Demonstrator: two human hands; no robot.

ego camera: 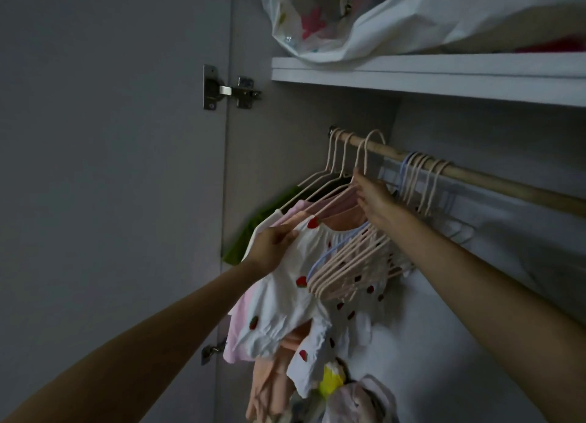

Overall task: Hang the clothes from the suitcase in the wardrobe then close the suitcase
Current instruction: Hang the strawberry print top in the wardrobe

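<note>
Nearest the camera, the left hand (pixel 273 245) reaches up from below and grips the shoulder edge of a white strawberry-print garment (pixel 285 302), fingers curled over the cloth, apparently to steady it and keep it square on its hanger while the hook is seated. A little farther in, the right hand (pixel 374 197) pinches the neck of that pale pink hanger (pixel 364 156) just below its hook, which arches over the wooden rail (pixel 475 177); holding there gives the most control for settling the hook. In this dim light it is hard to say whether the hook already bears fully on the rail. The garment hangs between clothes already up, a pink piece (pixel 241 321) and a green one (pixel 253 226) on its left, and a bunch of empty pink hangers (pixel 352 264) pressed against its right, probably kept together for the next items. Beyond, the rail runs under a white shelf (pixel 412 73) carrying a stuffed plastic bag (pixel 396 20). The wardrobe door (pixel 111 169) stands open at the left. The suitcase is out of view, so closing it remains to be done.
</note>
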